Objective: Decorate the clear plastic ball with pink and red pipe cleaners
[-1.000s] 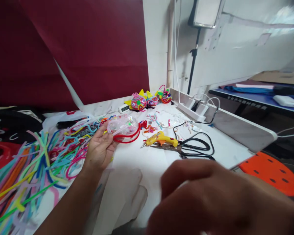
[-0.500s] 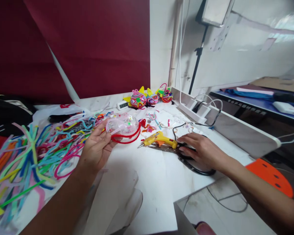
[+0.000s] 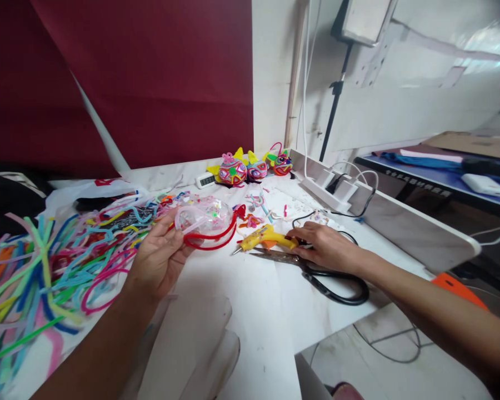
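My left hand (image 3: 160,256) is closed around a clear plastic shell (image 3: 204,215) filled with small coloured bits, with a red pipe cleaner (image 3: 210,240) looped along its lower edge. It holds the shell just above the white table (image 3: 250,289). My right hand (image 3: 323,246) rests on the rear end of a yellow glue gun (image 3: 263,238), fingers curled over its handle. Black-handled scissors (image 3: 316,272) lie directly under and in front of that hand.
A heap of coloured pipe cleaners (image 3: 54,266) covers the table's left side. Three finished colourful round figures (image 3: 252,166) and a small white timer (image 3: 204,179) sit at the back. A white power strip (image 3: 329,186) with cables lies at the right rear. An orange stool (image 3: 458,286) stands beside the table.
My right hand came from close to the camera down to the table, then slid left from the scissors' handles onto the glue gun's handle. The left hand kept hold of the shell.
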`<state>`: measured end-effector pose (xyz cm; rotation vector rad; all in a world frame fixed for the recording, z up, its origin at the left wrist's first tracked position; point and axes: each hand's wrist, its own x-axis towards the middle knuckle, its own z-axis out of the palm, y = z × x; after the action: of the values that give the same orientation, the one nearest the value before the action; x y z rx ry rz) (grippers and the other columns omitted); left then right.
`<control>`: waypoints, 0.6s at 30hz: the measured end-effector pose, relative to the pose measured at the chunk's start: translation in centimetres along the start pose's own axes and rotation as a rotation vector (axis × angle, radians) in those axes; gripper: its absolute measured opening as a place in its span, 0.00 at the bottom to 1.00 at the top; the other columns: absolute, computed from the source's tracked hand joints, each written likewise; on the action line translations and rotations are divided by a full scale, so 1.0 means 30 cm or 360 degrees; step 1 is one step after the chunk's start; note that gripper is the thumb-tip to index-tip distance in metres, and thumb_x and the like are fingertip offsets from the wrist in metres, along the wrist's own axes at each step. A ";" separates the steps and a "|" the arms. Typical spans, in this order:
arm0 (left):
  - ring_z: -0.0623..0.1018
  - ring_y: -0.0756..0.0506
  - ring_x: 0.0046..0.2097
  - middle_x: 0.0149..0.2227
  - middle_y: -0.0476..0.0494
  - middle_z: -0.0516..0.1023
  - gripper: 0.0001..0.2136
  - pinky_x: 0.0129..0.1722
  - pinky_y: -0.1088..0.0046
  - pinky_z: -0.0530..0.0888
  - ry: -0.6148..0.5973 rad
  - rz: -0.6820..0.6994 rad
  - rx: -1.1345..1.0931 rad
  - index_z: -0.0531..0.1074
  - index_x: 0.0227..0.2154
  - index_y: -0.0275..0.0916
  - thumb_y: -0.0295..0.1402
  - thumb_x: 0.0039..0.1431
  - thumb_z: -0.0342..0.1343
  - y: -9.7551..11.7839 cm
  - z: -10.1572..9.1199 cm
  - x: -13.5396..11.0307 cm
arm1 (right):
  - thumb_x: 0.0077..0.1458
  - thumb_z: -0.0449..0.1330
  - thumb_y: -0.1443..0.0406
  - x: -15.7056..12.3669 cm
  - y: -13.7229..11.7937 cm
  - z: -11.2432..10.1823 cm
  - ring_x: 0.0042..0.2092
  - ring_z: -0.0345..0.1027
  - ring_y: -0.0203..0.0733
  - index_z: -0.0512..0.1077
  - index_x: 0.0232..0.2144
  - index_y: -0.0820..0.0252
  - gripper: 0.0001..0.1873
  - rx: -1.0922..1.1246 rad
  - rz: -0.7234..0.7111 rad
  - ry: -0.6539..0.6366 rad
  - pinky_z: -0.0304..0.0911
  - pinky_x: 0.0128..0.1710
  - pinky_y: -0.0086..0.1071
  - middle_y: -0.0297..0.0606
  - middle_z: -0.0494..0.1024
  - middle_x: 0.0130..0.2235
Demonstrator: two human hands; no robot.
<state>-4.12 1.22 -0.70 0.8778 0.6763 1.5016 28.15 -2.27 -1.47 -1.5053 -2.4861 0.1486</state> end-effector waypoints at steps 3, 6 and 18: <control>0.81 0.49 0.37 0.40 0.42 0.82 0.23 0.40 0.77 0.79 0.0024 -0.0007 0.0008 0.72 0.50 0.36 0.19 0.48 0.63 -0.002 -0.001 0.000 | 0.61 0.55 0.64 0.025 0.018 -0.005 0.44 0.71 0.46 0.72 0.50 0.63 0.17 -0.0023 -0.0044 0.0010 0.64 0.45 0.36 0.48 0.77 0.42; 0.81 0.49 0.36 0.40 0.43 0.83 0.23 0.40 0.77 0.79 0.0027 -0.0003 0.0010 0.73 0.49 0.36 0.18 0.48 0.62 -0.003 0.000 0.001 | 0.60 0.56 0.65 0.058 0.046 0.000 0.45 0.70 0.47 0.71 0.50 0.64 0.17 -0.0075 -0.0122 0.0020 0.63 0.46 0.36 0.48 0.78 0.43; 0.82 0.48 0.36 0.40 0.43 0.82 0.24 0.38 0.78 0.79 -0.0031 -0.0061 -0.0016 0.72 0.50 0.37 0.20 0.47 0.65 -0.016 -0.015 0.005 | 0.62 0.52 0.66 -0.007 0.006 0.017 0.44 0.69 0.46 0.72 0.45 0.64 0.13 -0.0066 -0.0115 0.0156 0.64 0.43 0.35 0.48 0.75 0.43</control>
<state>-4.24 1.47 -1.33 0.8663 0.6673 1.4595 28.26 -2.37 -2.03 -1.4005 -2.4756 0.0109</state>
